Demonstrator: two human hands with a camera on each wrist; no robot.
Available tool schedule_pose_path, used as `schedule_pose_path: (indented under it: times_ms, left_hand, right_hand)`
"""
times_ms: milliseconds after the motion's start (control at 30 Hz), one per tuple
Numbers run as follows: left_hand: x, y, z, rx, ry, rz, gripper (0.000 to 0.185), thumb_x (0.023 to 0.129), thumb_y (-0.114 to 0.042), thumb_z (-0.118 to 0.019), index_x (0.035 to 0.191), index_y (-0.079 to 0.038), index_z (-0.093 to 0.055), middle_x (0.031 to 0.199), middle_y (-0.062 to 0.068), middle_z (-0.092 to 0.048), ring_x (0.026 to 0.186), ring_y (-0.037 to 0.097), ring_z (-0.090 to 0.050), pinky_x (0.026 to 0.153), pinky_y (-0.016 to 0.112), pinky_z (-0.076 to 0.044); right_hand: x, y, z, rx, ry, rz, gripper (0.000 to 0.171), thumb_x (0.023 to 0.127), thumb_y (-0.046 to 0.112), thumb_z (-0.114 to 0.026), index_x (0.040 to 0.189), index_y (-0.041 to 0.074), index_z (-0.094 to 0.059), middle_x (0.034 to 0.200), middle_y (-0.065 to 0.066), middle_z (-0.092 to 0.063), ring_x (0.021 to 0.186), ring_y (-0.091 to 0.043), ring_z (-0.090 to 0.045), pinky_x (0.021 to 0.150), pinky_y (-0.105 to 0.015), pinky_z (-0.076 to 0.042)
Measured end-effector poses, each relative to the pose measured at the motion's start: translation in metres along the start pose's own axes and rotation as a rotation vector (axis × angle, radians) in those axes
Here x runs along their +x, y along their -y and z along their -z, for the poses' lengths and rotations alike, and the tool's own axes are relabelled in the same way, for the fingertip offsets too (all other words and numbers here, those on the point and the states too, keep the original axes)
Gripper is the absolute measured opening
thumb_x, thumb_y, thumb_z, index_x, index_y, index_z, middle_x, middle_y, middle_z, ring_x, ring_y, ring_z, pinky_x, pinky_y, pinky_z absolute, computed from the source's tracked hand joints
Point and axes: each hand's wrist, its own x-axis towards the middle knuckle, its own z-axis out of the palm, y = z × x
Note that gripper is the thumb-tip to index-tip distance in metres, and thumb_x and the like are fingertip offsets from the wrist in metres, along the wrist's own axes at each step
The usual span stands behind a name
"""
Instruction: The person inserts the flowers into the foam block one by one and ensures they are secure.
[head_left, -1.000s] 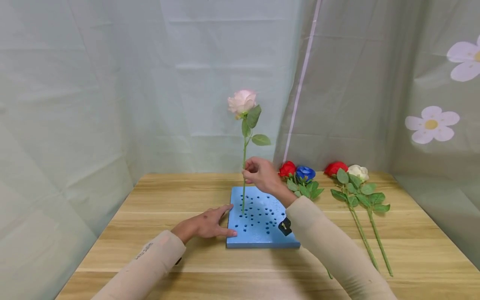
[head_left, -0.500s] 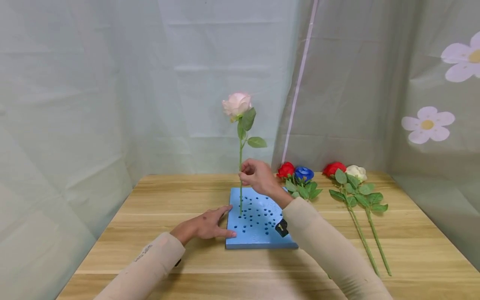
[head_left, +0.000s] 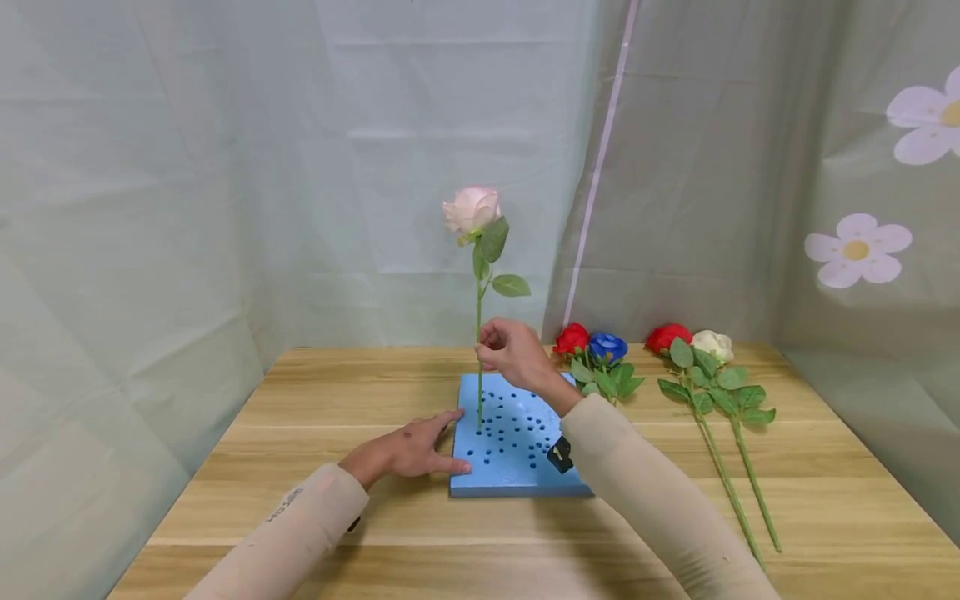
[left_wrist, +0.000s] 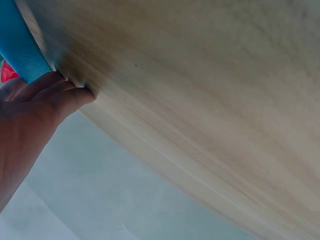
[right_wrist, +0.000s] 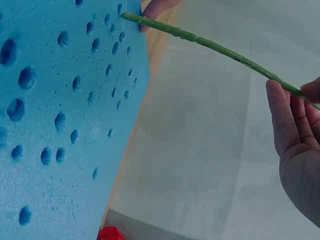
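A pale pink artificial rose [head_left: 471, 210] stands upright over a blue foam board [head_left: 517, 479] dotted with holes. My right hand [head_left: 516, 354] pinches its green stem [right_wrist: 220, 48] between thumb and fingertips, partway down. In the right wrist view the stem's lower tip meets the board right at a hole near the edge. My left hand [head_left: 412, 446] lies against the board's left side, thumb and index finger spread, the thumb resting on the top face. From the left wrist, other fingers [left_wrist: 75, 97] show extended between the board's side and the wooden table [left_wrist: 190, 100].
Right of the board lie a red rose [head_left: 572, 338] and a blue rose [head_left: 607, 347], their stems largely behind my right forearm. Farther right are another red rose [head_left: 667, 337] and a white rose [head_left: 712, 344], stems pointing toward me. Grey curtains [head_left: 420, 167] surround the table.
My right hand has moved slightly left with the pink rose and a little lower, the stem's tip now at a hole in the board. My left hand keeps its place.
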Motion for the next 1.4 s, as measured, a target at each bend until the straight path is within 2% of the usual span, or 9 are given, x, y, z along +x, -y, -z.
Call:
schedule_pose_path:
  times_ms: [333, 633, 900, 1400]
  left_hand:
    - [0.000, -0.001, 0.001, 0.002, 0.001, 0.002, 0.098, 0.074, -0.068, -0.061, 0.148, -0.018, -0.023, 0.150, 0.007, -0.027, 0.135, 0.026, -0.027, 0.106, 0.049, -0.027]
    - [0.000, -0.002, 0.001, 0.000, 0.010, 0.011, 0.097, 0.073, -0.069, -0.061, 0.148, -0.020, -0.023, 0.151, 0.005, -0.027, 0.135, 0.026, -0.027, 0.106, 0.049, -0.028]
    - [0.000, -0.003, 0.000, -0.001, 0.014, 0.024, 0.098, 0.073, -0.069, -0.061, 0.148, -0.019, -0.023, 0.150, 0.006, -0.027, 0.136, 0.026, -0.026, 0.106, 0.049, -0.028]
    - [-0.001, -0.003, 0.001, 0.019, 0.009, 0.035, 0.099, 0.072, -0.071, -0.060, 0.149, -0.020, -0.023, 0.150, 0.006, -0.027, 0.136, 0.025, -0.027, 0.106, 0.049, -0.027]
  right_hand:
    - [-0.001, 0.001, -0.001, 0.006, 0.012, 0.004, 0.005, 0.088, 0.010, -0.063, 0.089, 0.007, -0.059, 0.077, -0.006, -0.062, 0.070, -0.022, -0.063, 0.063, -0.027, -0.055]
    - [-0.006, 0.001, -0.003, -0.044, 0.031, 0.025, 0.006, 0.087, 0.012, -0.064, 0.089, 0.008, -0.060, 0.076, -0.003, -0.063, 0.065, -0.014, -0.063, 0.062, -0.025, -0.054]
    - [-0.013, -0.001, -0.005, -0.077, 0.053, 0.056, 0.004, 0.087, 0.012, -0.064, 0.088, 0.009, -0.060, 0.076, -0.001, -0.063, 0.065, -0.013, -0.062, 0.061, -0.026, -0.053]
    - [-0.021, -0.005, -0.012, -0.149, 0.083, 0.067, 0.004, 0.087, 0.015, -0.064, 0.089, 0.013, -0.060, 0.079, 0.003, -0.063, 0.072, -0.011, -0.060, 0.062, -0.025, -0.051]
